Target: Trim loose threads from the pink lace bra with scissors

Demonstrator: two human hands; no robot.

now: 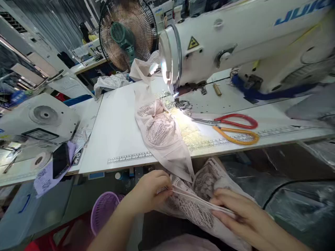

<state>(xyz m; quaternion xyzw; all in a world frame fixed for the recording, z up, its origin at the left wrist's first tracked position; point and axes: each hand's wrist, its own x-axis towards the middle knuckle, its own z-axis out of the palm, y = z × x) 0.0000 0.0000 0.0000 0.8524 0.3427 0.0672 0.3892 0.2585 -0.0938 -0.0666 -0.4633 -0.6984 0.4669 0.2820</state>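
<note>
Single view from a camera on the wearer's head, facing forward and down across a white bench (117, 122). The frame leans: the bench's front edge climbs toward the right. Nearest, along the bottom, are the wearer's left grip (154, 188) and right grip (235, 209); a fan (128, 35) stands farther off, upper centre-left. The upper left corner is blurred, its depth hard to judge.

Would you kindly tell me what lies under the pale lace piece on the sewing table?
Beneath the lace piece is the white tabletop; its printed ruler shows on either side. The stretch between, and anything else underneath, is covered.
</note>
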